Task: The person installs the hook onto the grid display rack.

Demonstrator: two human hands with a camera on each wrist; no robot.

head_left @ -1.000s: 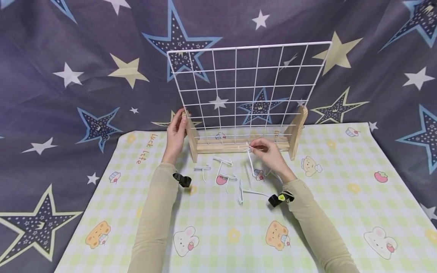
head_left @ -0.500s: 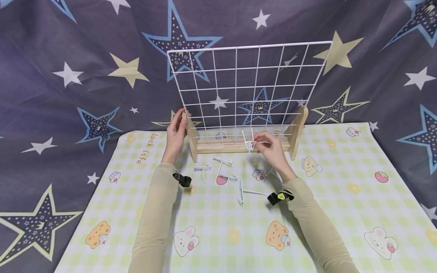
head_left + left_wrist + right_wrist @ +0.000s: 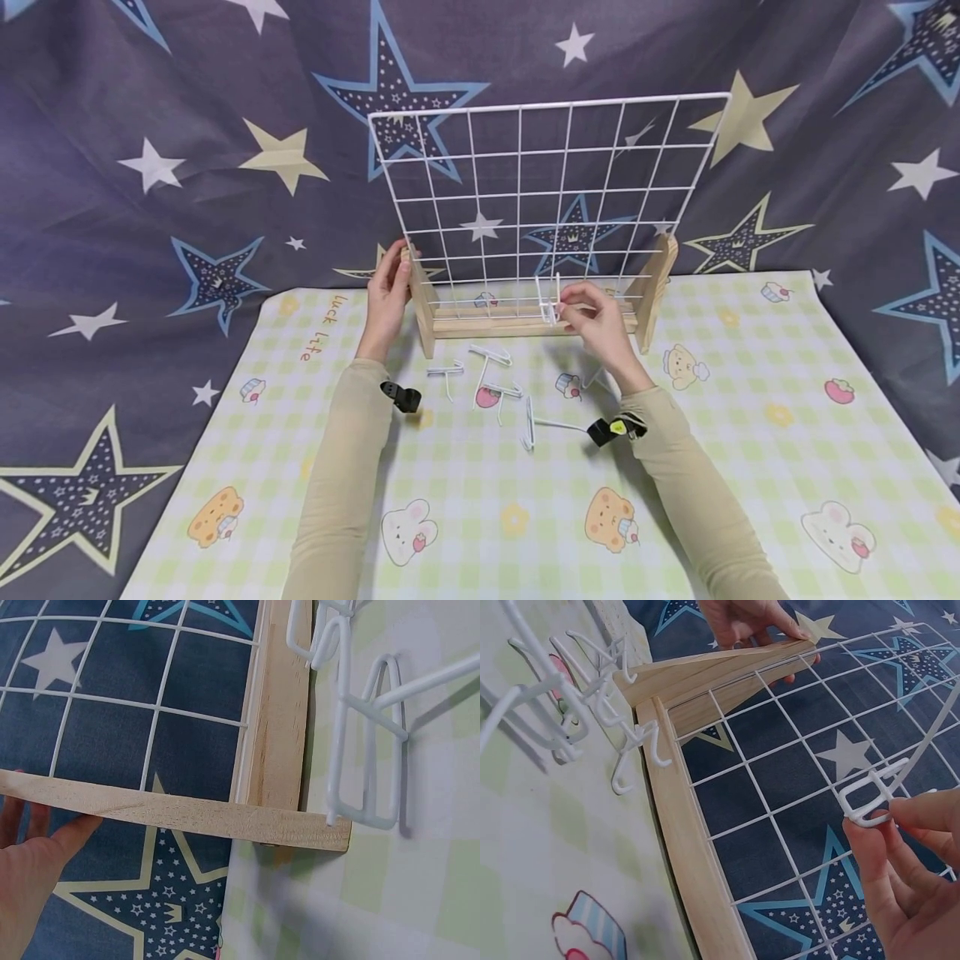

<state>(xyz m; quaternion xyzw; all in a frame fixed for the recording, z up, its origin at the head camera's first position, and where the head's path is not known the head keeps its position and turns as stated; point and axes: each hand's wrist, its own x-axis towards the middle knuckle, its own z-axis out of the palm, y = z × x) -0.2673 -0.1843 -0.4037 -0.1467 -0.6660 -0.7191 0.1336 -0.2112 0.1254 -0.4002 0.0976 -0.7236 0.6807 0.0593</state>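
Observation:
My left hand (image 3: 386, 304) grips the left wooden end piece (image 3: 422, 304) of a stand, thumb at its near side; the right wrist view shows fingers (image 3: 780, 621) round its top. A white wire grid (image 3: 519, 154) rises from the stand. My right hand (image 3: 602, 329) pinches a white wire display hook (image 3: 548, 312) between thumb and fingers, low in front of the grid. In the right wrist view the hook's looped back (image 3: 866, 796) overlaps the grid wires, its long prong angled up and away.
Several more white hooks lie on the checked tablecloth (image 3: 517, 475) before the stand, among them one hook (image 3: 489, 358) near the wooden base bar (image 3: 487, 327) and another hook (image 3: 530, 425) closer in. A star-patterned curtain (image 3: 225, 100) hangs close behind the grid.
My right hand has turned the hook from hanging prong-down to pointing up, then lifted it slightly closer to the grid. The left hand keeps its grip on the end piece.

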